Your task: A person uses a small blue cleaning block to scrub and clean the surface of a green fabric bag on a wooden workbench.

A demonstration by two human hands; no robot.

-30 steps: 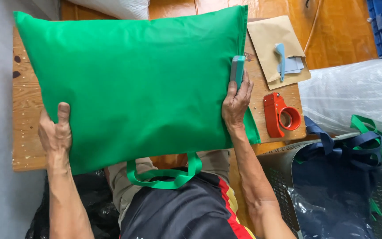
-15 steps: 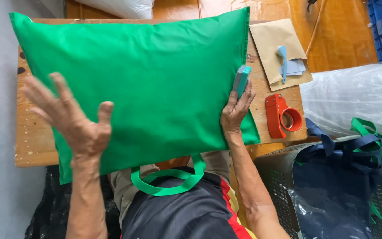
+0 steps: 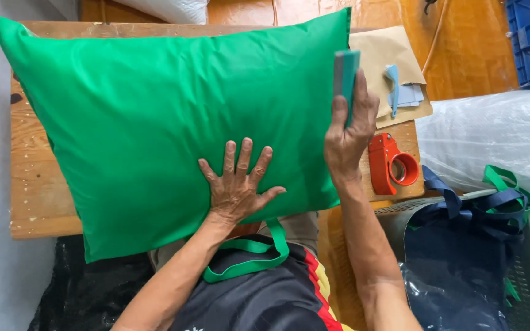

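Left hand (image 3: 235,184): palm down, flat, fingers (image 3: 244,153) spread wide and pointing away from the body, thumb splayed to the right.
Left wrist: straight, in line with the forearm.
Left forearm: bare, runs up from the lower left toward the middle of the view.
Right hand (image 3: 348,132): raised on edge, back toward the camera, fingers curled in a grip, thumb side up.
Right wrist: slightly bent back.
Right forearm: bare, rises nearly straight from the lower right.
Spacing: the two hands sit near each other, apart.
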